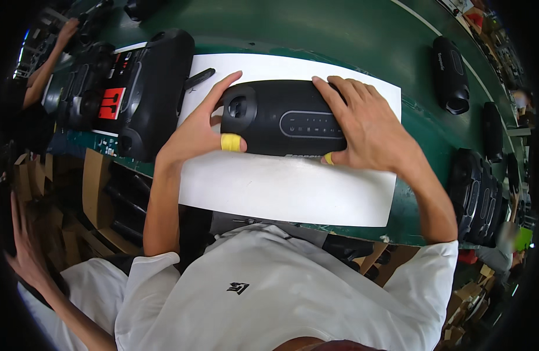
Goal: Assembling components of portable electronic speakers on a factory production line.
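A black cylindrical portable speaker [281, 117] lies on its side across a white sheet [281, 187], with its outlined button panel facing up. My left hand [199, 128] is around its left end, the taped thumb near the front edge and the index finger stretched along the far side. My right hand [372, 126] wraps over the right end and hides it, fingers on top and thumb at the front edge. Yellow tape covers both thumbs. Beyond my left hand, a small elongated black piece [200, 78] lies at the sheet's edge.
To the left stand a larger black speaker [158, 93] and a printed card with a red patch [111, 104]. More speakers [450, 76] are on the green table [339, 35] at the right, several bunched at its edge. Cardboard [97, 187] is below left. Other people's arms [47, 64] show at left.
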Available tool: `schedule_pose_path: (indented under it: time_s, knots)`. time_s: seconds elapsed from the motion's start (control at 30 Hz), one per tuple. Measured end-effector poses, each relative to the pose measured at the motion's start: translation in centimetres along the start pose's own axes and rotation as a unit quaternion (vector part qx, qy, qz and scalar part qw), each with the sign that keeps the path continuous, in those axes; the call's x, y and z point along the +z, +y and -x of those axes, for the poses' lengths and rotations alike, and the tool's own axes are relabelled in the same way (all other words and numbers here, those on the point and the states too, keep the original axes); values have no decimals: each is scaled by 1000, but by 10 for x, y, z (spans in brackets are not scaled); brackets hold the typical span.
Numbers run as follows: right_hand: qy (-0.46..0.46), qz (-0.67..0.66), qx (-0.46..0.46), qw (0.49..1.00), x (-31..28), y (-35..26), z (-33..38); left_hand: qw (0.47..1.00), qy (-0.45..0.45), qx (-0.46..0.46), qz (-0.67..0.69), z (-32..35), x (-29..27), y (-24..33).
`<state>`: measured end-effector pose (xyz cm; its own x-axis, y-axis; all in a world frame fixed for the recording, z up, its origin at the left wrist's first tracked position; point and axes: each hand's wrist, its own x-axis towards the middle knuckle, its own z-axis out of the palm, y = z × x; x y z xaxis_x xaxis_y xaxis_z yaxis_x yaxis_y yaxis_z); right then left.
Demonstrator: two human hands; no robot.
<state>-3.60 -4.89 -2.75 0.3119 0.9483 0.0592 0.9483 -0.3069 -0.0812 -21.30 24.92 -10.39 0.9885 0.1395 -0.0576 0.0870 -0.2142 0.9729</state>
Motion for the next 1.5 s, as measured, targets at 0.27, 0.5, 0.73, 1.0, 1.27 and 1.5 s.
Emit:
schedule_pose_path:
  time_s: [0.27,0.5,0.73,1.0,1.27,1.5]
  knots:
    - [-195,-316,135,918,-6,85,-48,990,91,-18,106,-107,-28,17]
    - [-92,-625,317,707,55,45,-17,974,-14,-191,120,-111,62,20]
    - [-154,-458,366,795,21,13,31,987,-120,-106,-31,-138,72,43]
    - [278,-85,158,944,20,48,61,874,-228,156,-401,-115,127,108]
    - [154,-131,236,951,26,16,67,882,-118,140,-434,-68,99,87]
    - [252,25,162,954,44,-14,44,884,-133,190,-407,-66,97,76]
